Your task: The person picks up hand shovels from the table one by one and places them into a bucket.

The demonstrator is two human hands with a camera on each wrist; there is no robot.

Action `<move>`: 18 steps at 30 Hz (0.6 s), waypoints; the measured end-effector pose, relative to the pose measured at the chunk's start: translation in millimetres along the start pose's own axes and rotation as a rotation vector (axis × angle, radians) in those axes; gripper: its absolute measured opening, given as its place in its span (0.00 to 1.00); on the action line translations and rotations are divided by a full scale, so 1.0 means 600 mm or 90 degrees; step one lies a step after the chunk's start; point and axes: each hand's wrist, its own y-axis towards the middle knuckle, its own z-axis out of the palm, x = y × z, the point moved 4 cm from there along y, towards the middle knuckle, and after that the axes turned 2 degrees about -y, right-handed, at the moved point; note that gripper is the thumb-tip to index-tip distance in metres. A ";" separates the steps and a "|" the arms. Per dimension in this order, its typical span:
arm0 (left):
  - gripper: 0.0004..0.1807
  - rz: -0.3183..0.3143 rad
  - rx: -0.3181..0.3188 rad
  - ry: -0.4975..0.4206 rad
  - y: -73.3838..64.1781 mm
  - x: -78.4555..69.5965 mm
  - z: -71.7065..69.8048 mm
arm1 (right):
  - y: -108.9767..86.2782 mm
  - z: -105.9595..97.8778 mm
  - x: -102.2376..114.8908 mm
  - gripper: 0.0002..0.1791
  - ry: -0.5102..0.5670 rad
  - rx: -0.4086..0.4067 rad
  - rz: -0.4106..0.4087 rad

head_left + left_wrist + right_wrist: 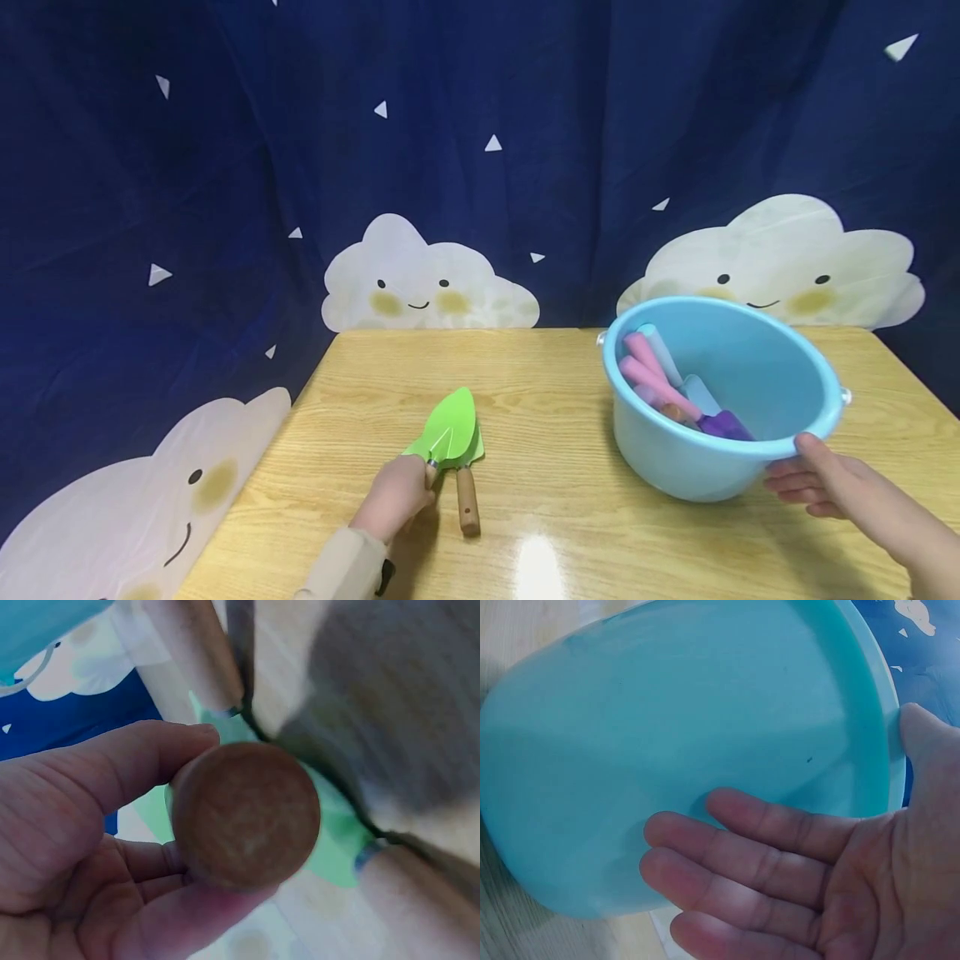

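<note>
My left hand [402, 492] pinches the wooden handle [246, 816] of a bright green garden trowel [452, 421] between thumb and fingers. Its blade lies over other green hand tools on the table. One of these has a wooden handle [467, 502] pointing toward me; the left wrist view shows two loose handles, one on either side of the held one. On the right, my right hand [843, 487] holds the light blue bucket [675, 467] at its near right rim. The thumb lies on the rim, and the other fingers [727, 851] extend along the outer wall.
Inside the bucket lie several tools, among them pink handles [652, 375], a purple head [726, 425] and pale blue pieces [699, 393]. The wooden table [540, 492] reaches back to a dark blue curtain [450, 50] with smiling white clouds [420, 283].
</note>
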 end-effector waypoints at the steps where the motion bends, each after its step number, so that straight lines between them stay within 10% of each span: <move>1: 0.17 0.000 0.002 -0.009 0.001 -0.001 -0.002 | 0.000 0.000 0.000 0.45 0.000 0.001 -0.001; 18: 0.15 0.007 -0.009 0.027 0.027 -0.022 -0.021 | -0.002 -0.002 -0.003 0.44 0.001 -0.014 -0.018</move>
